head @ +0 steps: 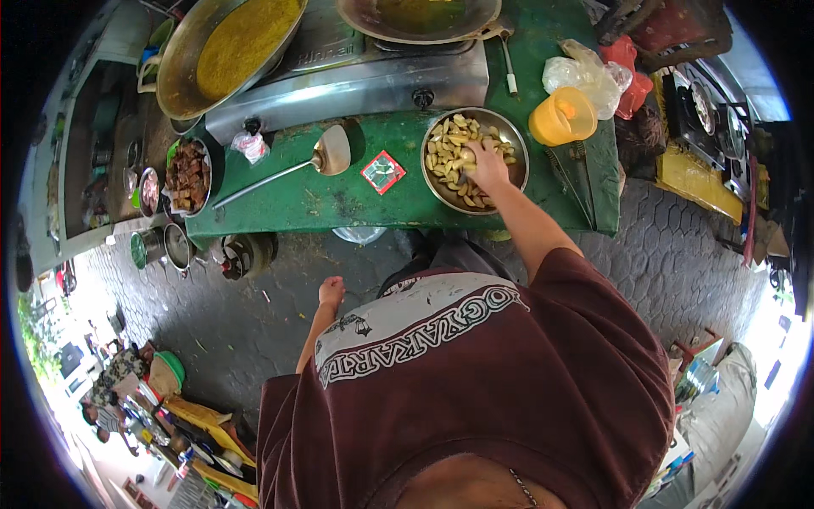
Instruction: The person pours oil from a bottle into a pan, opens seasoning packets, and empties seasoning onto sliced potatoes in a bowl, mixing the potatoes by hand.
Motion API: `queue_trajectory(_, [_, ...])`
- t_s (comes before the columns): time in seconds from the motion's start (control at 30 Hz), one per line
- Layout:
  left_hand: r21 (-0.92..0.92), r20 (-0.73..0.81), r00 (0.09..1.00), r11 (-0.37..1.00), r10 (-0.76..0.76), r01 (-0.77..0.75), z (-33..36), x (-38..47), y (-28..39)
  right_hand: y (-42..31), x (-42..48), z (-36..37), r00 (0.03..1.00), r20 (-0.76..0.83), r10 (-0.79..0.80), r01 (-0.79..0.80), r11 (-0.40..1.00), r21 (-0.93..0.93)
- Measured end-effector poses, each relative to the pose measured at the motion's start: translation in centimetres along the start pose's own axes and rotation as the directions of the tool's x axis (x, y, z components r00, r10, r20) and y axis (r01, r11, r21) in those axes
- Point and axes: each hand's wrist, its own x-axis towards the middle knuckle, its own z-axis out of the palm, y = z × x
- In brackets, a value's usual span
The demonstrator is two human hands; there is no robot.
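Note:
My right hand (488, 167) reaches down into a round steel bowl (439, 198) and touches the yellowish wedges (453, 147), which look like potato. Its fingertips are partly hidden among the pieces, so I cannot tell whether they grip any. My left hand (332, 291) hangs beside my body over the floor, apart from the table, fingers curled in and nothing visible in it. To the left of the bowl a small red-bordered packet (383, 172) lies flat. Farther left rests a metal wok spatula (332, 151). Metal tongs (577, 181) lie to the bowl's right.
Behind the bowl stands a steel gas stove (356, 86) bearing a wok of oil (420, 16) and a tilted pan of yellow food (245, 48). An orange plastic cup (563, 118) and plastic bags (588, 76) sit on the green table (286, 203). Browned chunks fill a dish (189, 175) at left.

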Motion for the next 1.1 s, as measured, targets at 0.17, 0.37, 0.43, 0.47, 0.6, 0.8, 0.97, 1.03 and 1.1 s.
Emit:
queue_trajectory(0.17, [-0.166,-0.027,0.999,0.986,-0.018,0.013,0.9,-0.8,0.0,1.0,2.9,-4.8,0.913,0.379,-0.153,0.042,0.958,0.285])
queue_trajectory(0.37, [-0.242,-0.093,0.996,0.97,0.009,-0.031,2.2,-2.7,1.8,-0.4,4.9,-4.8,0.971,0.106,-0.216,0.192,0.961,0.198])
queue_trajectory(0.43, [-0.265,-0.102,0.995,0.964,-0.01,-0.017,2.8,-2.6,0.8,-4.1,3.5,-2.9,0.978,0.159,-0.132,0.133,0.991,-0.001])
queue_trajectory(0.47, [-0.275,-0.098,0.995,0.961,-0.005,-0.022,3.1,-2.8,0.3,-5.4,2.5,-2.3,0.984,0.175,-0.025,0.059,0.979,-0.193])
queue_trajectory(0.6, [-0.253,-0.123,0.992,0.966,0.028,-0.059,4.5,-3.1,-0.4,-3.2,4.1,-1.7,0.985,0.173,-0.018,0.051,0.981,-0.186])
queue_trajectory(0.8, [-0.32,-0.162,0.987,0.946,0.001,-0.053,5.6,-3.2,-2.5,2.8,7.4,-3.5,0.951,0.171,-0.258,0.273,0.96,-0.071])
queue_trajectory(0.97, [-0.243,-0.225,0.974,0.967,0.025,-0.081,7.0,-3.0,-6.7,-1.4,5.8,-7.0,0.788,0.512,-0.341,0.463,0.877,-0.129])
queue_trajectory(1.03, [-0.202,-0.227,0.973,0.976,0.032,-0.08,7.6,-2.9,-6.3,-3.3,5.8,-5.8,0.926,0.282,-0.252,0.252,0.967,0.04])
queue_trajectory(1.1, [-0.273,-0.211,0.977,0.961,-0.007,-0.052,8.3,-3.6,-4.6,-5.7,4.0,-3.0,0.93,0.191,-0.313,0.334,0.938,-0.088])
